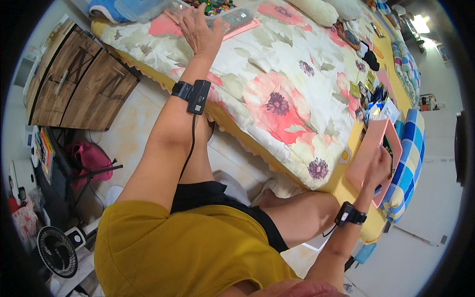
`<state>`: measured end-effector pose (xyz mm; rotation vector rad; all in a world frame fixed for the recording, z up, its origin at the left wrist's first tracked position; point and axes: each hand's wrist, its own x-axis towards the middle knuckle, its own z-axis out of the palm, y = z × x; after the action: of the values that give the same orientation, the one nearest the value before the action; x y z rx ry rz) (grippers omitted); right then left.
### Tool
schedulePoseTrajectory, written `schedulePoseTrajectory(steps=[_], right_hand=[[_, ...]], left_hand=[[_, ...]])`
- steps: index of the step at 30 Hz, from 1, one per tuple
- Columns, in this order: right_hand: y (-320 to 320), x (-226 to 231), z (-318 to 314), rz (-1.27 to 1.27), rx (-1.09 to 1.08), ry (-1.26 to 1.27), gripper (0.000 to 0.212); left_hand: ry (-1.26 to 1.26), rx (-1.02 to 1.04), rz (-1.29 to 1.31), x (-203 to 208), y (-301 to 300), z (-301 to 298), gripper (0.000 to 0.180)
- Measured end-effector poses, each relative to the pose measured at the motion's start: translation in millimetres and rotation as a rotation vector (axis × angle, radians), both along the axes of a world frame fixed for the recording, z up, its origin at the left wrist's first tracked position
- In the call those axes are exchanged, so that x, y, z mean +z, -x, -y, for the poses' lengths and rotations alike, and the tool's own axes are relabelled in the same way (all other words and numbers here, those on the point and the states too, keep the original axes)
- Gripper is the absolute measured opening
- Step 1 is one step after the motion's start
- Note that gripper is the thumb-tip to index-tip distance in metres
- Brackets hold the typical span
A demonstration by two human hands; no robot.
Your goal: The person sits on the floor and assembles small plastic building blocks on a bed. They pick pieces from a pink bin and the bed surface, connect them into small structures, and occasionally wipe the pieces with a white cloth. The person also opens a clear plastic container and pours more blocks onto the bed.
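My left hand (202,33) is stretched out over the near side of a clear plastic container (238,19) at the top of the view. Its fingers are spread, and nothing shows in them. Small multicoloured pieces (213,7) fill the container, which rests on a pink lid or tray (241,30). On the right, my right hand (380,167) reaches into a long pink box (363,156) at the bed's edge. Its fingertips are hidden inside, among dark items I cannot make out. A black strapped device sits on each forearm.
A floral-covered bed (232,99) spreads before me. Cards and small packets (376,101) lie beyond the pink box, and a blue checked pillow (408,166) flanks it. To the left stand a wooden cabinet (74,74), a pink bag (91,161) and a black fan (57,251).
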<state>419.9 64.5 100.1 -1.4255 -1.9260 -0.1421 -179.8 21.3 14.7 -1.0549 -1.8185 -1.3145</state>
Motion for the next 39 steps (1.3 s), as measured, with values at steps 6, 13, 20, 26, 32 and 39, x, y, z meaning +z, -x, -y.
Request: schedulePoseTrajectory(steps=[6, 13, 20, 26, 32, 39], right_hand=[[203, -28, -11, 0.003, 0.692, 0.563, 0.031], [349, -73, -29, 0.159, 0.611, 0.346, 0.044], [355, -92, -42, 0.162, 0.638, 0.372, 0.024], [262, -77, -26, -0.106, 0.48, 0.413, 0.022], [141, -73, 0, -0.358, 0.274, 0.537, 0.023], [61, -81, -2, -0.72, 0.086, 0.409, 0.031]], left_hand=[[0.024, -0.118, 0.164, -2, 6, 1, 0.028], [-0.143, -0.205, 0.287, 7, 5, 0, 0.025], [-0.231, -0.288, 0.201, 31, -19, 8, 0.022], [-0.24, -0.422, 0.212, 46, -68, 22, 0.02], [-0.118, -0.628, 0.184, 53, -137, 45, 0.014], [0.035, -1.0, 0.208, 38, -214, 71, 0.016]])
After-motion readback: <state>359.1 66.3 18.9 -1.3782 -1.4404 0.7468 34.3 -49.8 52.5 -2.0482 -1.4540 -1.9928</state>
